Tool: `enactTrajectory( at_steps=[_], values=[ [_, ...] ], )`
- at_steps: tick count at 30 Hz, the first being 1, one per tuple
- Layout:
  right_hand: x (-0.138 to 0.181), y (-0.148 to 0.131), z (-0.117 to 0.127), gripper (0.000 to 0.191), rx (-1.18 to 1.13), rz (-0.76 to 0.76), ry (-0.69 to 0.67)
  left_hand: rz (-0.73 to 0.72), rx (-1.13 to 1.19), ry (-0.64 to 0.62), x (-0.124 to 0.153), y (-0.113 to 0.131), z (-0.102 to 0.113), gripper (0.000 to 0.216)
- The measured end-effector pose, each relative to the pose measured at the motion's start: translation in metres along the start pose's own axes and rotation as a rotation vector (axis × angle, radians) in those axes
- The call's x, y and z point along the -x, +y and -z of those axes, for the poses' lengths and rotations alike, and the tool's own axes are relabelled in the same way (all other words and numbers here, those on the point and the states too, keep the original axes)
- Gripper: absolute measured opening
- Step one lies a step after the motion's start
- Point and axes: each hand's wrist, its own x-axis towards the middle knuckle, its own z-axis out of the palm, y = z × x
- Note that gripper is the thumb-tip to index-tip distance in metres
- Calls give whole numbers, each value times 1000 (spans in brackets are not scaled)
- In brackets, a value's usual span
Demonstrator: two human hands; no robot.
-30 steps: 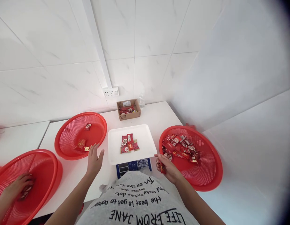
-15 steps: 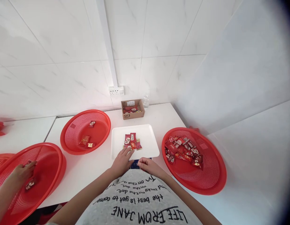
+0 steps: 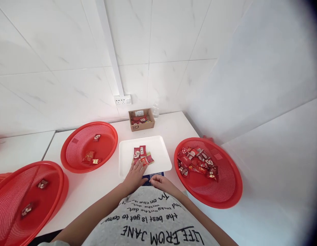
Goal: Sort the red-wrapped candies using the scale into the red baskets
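Observation:
Several small red candy packets (image 3: 137,152) lie grouped on a white tray (image 3: 161,160). My left hand (image 3: 134,175) reaches over the tray's near edge, fingers stretched out and touching the nearest packets, partly covering them. My right hand (image 3: 160,181) rests by the tray's near side with its fingers curled together; whether anything is between them I cannot make out. Under and between my hands a dark blue printed item (image 3: 158,174) shows in part at the table edge.
On the right stands a red basket (image 3: 232,184) with many candy packets. Two more red baskets, one at back left (image 3: 111,133) and one at front left (image 3: 58,171), hold a few each. A cardboard box (image 3: 142,126) and a clear bottle (image 3: 155,110) stand by the wall.
The other person's hand has left the front left basket, where two packets now lie. My left hand has moved slightly forward over the packets. The view has shifted a little.

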Motion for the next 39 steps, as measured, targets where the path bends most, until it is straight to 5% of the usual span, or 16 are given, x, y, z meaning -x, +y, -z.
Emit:
enactTrajectory(
  at_steps=[18,39],
  values=[
    [0,2,-2,47,25,21,15,25,66,40,2,-6,-6,54],
    [2,0,-3,43,-41,-26,19,172,86,9,-3,4,20,50]
  ],
)
